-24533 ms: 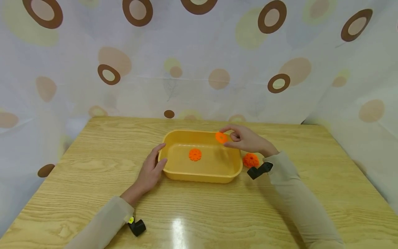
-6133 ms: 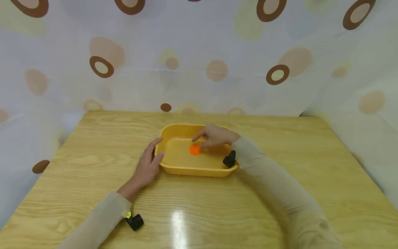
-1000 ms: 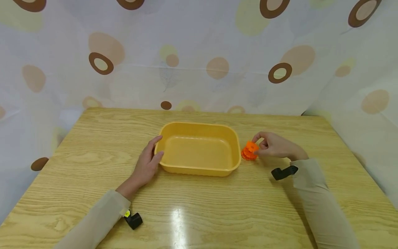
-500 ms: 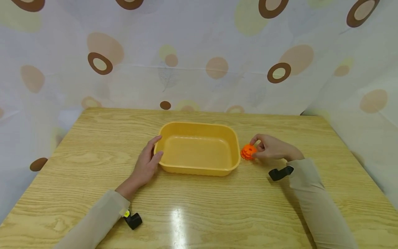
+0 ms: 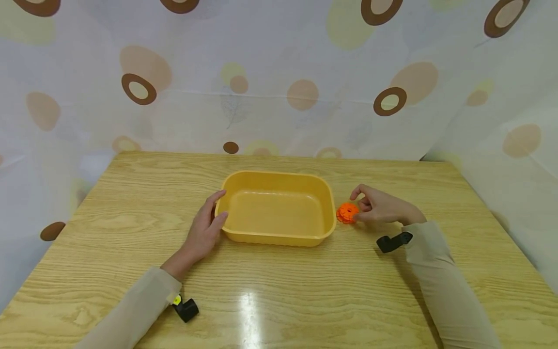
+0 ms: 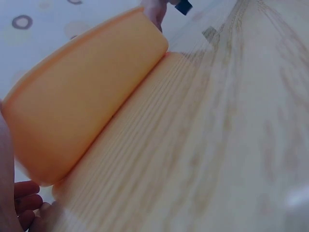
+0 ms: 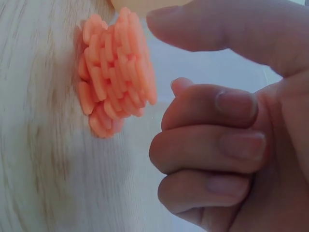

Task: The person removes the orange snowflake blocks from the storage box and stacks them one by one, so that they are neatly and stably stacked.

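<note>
In the head view, a yellow plastic basin (image 5: 279, 213) stands mid-table. My left hand (image 5: 203, 231) grips its left end, thumb and index finger over the rim; curled fingers (image 6: 28, 203) show beside its outer wall in the left wrist view. Right of the basin lies a stack of orange notched discs (image 5: 347, 212), each with a centre hole. In the right wrist view the discs (image 7: 116, 67) look unevenly piled. My right hand (image 5: 378, 204) hovers at the stack's right side, thumb and index finger spread apart and nothing held. Its other fingers are curled; the index finger is mostly hidden there.
Everything stands on a wood-grain table (image 5: 296, 295). A patterned curtain (image 5: 270, 87) hangs behind and along the sides. Black cameras sit on both wrists, the left one (image 5: 186, 309) low over the table.
A second ago my right hand pinched discs at the stack's top; it has lowered and released them. Earlier discs lay in the basin; none show there now. The left hand keeps its grip.
</note>
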Demonstrator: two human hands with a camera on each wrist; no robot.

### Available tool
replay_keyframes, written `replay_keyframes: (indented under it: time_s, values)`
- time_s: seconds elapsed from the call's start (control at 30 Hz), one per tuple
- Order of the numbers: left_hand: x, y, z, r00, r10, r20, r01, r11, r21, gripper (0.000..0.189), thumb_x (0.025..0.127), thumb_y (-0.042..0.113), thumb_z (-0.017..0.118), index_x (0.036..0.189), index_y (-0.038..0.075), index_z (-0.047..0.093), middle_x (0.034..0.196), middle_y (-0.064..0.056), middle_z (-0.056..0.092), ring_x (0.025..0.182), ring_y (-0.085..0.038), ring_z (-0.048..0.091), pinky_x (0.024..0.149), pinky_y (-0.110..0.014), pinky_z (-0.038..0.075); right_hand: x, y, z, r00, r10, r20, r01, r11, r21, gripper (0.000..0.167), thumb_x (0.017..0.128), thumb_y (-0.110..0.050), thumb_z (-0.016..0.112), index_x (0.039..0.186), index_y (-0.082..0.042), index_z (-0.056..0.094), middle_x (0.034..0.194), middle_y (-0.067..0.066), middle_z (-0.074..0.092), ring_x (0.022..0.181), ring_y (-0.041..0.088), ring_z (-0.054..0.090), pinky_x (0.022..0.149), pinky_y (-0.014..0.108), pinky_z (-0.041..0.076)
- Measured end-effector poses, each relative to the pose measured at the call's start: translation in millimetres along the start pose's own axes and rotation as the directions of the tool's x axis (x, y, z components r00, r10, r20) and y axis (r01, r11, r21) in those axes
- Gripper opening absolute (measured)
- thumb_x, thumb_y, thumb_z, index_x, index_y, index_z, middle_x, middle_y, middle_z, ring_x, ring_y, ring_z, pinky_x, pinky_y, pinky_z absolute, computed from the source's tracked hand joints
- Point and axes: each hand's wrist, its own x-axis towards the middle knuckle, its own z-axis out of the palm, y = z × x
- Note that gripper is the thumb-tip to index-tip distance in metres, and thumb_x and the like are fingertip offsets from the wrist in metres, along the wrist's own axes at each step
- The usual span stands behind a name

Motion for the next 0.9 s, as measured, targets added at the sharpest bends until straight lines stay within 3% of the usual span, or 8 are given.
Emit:
replay_keyframes:
  time_s: [0.33, 0.63, 0.9]
  values:
    - [2.6, -1.9, 1.0, 1.0, -0.002, 0.005, 0.002, 1.0, 0.024, 0.048, 0.1, 0.007, 0.046, 0.146, 0.002, 0.034, 0.151, -0.022, 0.032, 0.14, -0.036, 0.032, 0.113, -0.054, 0.025, -0.8, 1, -1, 0.999, -0.043, -0.033, 0.044, 0.999, 0.017, 0.037, 0.092, -0.007, 0.061, 0.118, 0.007, 0.039, 0.064, -0.002, 0.029, 0.051, 0.005, 0.026, 0.053, 0.022, 0.031]
    - [0.8, 1.3, 3.3, 0.999, -0.042, 0.027, 0.04, 0.997, 0.073, 0.05, 0.103, 0.018, 0.041, 0.151, 0.007, 0.029, 0.155, -0.019, 0.029, 0.143, -0.034, 0.027, 0.114, -0.052, 0.025, -7.6, 6, -1, 0.972, 0.01, -0.233, -0.009, 1.0, 0.004, 0.038, 0.1, -0.02, 0.052, 0.125, 0.005, 0.037, 0.064, -0.001, 0.037, 0.05, 0.008, 0.026, 0.049, 0.027, 0.029]
    - [-5.7, 8.9, -7.0, 0.984, -0.176, 0.032, 0.173, 0.982, 0.073, 0.052, 0.106, 0.029, 0.03, 0.155, 0.014, 0.016, 0.145, -0.024, 0.04, 0.132, -0.04, 0.041, 0.109, -0.057, 0.03, -21.6, 8, -1, 0.971, -0.002, -0.238, 0.007, 1.0, 0.02, 0.043, 0.102, -0.022, 0.047, 0.133, 0.004, 0.033, 0.064, 0.0, 0.035, 0.049, 0.01, 0.025, 0.05, 0.03, 0.03]
